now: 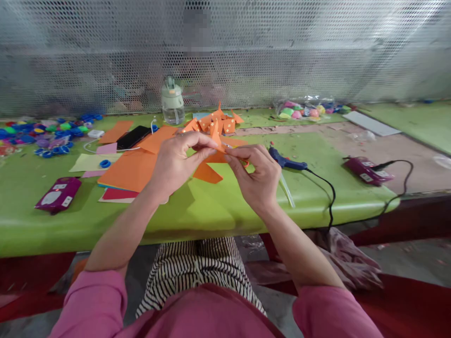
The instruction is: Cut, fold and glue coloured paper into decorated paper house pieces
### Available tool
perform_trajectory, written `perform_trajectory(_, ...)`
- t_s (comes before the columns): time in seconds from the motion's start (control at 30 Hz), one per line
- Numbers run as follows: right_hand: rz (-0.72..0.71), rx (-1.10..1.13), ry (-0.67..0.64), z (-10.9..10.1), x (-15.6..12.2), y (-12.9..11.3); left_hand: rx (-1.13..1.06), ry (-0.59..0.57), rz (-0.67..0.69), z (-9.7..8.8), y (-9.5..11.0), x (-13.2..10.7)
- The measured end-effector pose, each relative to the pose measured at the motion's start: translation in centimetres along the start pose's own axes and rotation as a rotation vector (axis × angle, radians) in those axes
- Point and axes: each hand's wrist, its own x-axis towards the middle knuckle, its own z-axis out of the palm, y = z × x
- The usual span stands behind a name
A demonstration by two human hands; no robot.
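Observation:
Both my hands meet above the green table covering, fingers pinched together. My left hand (181,157) grips the left side of a small folded piece of orange paper (216,137). On its right side, my right hand (259,176) pinches the same piece between thumb and fingers. Just behind stand folded orange paper shapes (225,123) with pale dots. Orange sheets (121,172) lie beneath and beside my left hand, over red and other coloured paper. A loose orange cut piece (208,172) rests below my fingers. Beside my right hand lies a blue glue gun (288,161).
A clear glue stick (287,190) lies near the gun, whose black cord runs over the table's front edge. Purple boxes (58,195) sit left and right. Farther back are a phone (134,137), a water bottle (172,104), coloured caps (52,136) and a bag of coloured pieces (305,110).

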Motion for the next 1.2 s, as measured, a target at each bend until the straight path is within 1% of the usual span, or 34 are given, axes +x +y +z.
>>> perform_trajectory(0.1, -0.008, 0.016, -0.005, 0.0, 0.0, 0.0, 0.048, -0.022, 0.012, -0.2, 0.2, 0.1)
perform_trajectory(0.23, 0.015, 0.023, -0.031, 0.0, 0.1, 0.0, 0.096, -0.035, 0.017, -0.3, 0.3, 0.1)
perform_trajectory(0.4, 0.037, 0.044, -0.041, 0.4, 0.0, 0.4, 0.051, -0.068, 0.051, -0.2, 0.4, 0.1)
perform_trajectory(0.57, -0.001, -0.017, -0.007, 0.5, -0.2, 0.8, 0.056, -0.12, 0.01, 0.0, 0.4, -0.2)
perform_trajectory(0.67, -0.044, -0.082, -0.05, 0.3, -0.2, 0.6, 0.065, -0.143, 0.012, 0.1, 0.5, -0.3)
perform_trajectory(0.73, -0.048, -0.091, -0.096, 0.1, -0.1, 0.5, 0.07, -0.154, 0.001, 0.1, 0.5, -0.2)
perform_trajectory(0.83, 0.009, -0.047, -0.135, -0.3, 0.0, 0.8, 0.038, -0.164, -0.085, -0.3, 0.1, 0.4)
perform_trajectory(0.9, 0.076, 0.003, -0.11, -0.7, 0.1, 1.2, -0.011, -0.173, -0.163, -0.6, -0.3, 0.8)
perform_trajectory(1.0, 0.156, 0.069, -0.054, -1.3, 0.0, 1.8, -0.064, -0.234, -0.246, -0.9, -1.0, 1.4)
perform_trajectory(1.07, 0.157, 0.097, -0.082, -1.5, 0.0, 1.8, -0.091, -0.275, -0.252, -0.6, -1.3, 1.5)
perform_trajectory(1.13, 0.168, 0.129, -0.153, -1.5, -0.1, 1.7, -0.115, -0.298, -0.225, -0.1, -1.5, 1.7)
perform_trajectory(1.2, 0.211, 0.156, -0.21, -1.5, -0.2, 1.7, -0.122, -0.334, -0.188, 0.7, -1.9, 2.0)
